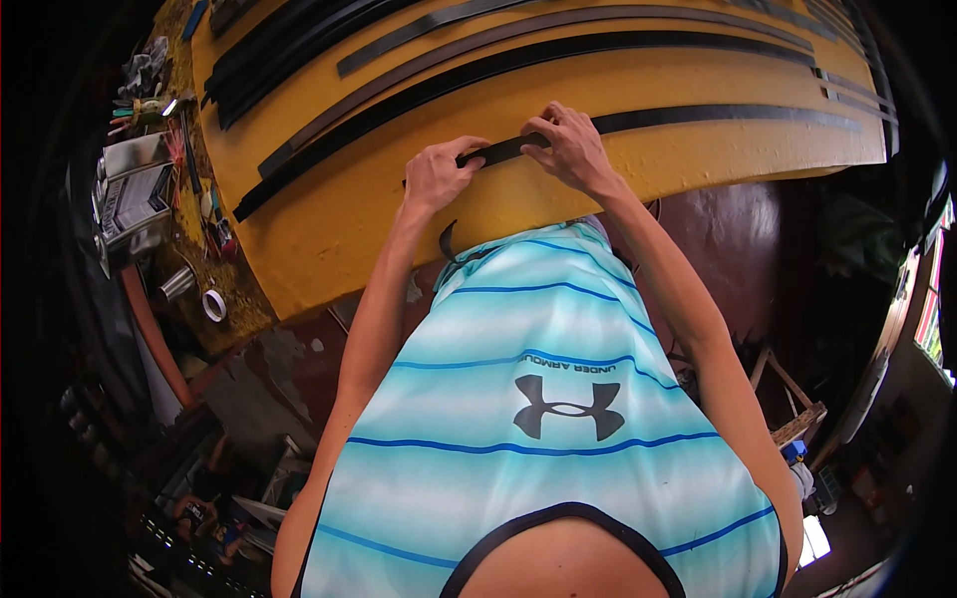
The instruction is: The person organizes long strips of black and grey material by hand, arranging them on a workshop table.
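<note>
A long black strap (698, 118), leather-like, lies across the near part of the yellow table (379, 224). Its left stretch is between my two hands. My left hand (444, 173) pinches it close to its left end, with fingers curled over the top. A short way to the right, my right hand (570, 148) grips the same strap between thumb and bent fingers. The strap's exact left tip is partly hidden by my left hand. Below my left hand, a small curved black strip (448, 239) hangs at the table's near edge.
Beyond my hands lie a long black strap (558, 43), a brown strap (399, 78) and a pile of black straps (289, 62). At left, a side surface holds a metal box (138, 194), a metal cup (177, 283), a tape roll (214, 306) and tools.
</note>
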Motion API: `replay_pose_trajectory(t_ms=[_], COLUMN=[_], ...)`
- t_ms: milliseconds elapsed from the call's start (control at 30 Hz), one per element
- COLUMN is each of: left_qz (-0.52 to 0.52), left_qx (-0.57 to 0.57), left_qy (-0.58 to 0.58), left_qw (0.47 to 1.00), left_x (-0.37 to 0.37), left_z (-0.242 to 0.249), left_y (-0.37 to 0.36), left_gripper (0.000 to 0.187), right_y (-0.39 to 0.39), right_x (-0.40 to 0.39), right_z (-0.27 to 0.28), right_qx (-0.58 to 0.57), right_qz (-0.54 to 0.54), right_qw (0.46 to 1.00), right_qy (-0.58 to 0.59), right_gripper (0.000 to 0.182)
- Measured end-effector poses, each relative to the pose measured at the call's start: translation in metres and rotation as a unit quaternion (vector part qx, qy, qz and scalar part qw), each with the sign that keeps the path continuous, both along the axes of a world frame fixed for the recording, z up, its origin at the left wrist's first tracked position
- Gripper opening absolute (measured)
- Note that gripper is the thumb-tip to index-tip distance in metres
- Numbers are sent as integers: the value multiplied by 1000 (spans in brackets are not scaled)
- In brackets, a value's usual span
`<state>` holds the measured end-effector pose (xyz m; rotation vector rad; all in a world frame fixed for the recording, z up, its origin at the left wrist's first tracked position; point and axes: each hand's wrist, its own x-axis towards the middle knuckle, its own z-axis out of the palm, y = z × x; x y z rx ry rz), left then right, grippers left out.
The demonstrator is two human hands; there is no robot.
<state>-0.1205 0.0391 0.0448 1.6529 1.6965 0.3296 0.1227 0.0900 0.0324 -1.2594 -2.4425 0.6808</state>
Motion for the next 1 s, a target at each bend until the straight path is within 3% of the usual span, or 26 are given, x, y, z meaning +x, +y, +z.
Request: replay_pose_trajectory(t_ms=[633,1000], left_qz=[53,44], left_qx=[107,66], left_qy=[-34,-23], left_qw=[992,997], left_x=[14,14], left_z=[-2,-4], left_y=[-10,-11], left_gripper=[21,22], right_y=[9,5], right_x=[-3,-15], right_z=[11,13], right_qx=[-85,-73], right_qz=[2,7], right_qw=[996,997], right_qy=[-20,0], right_gripper=[32,29])
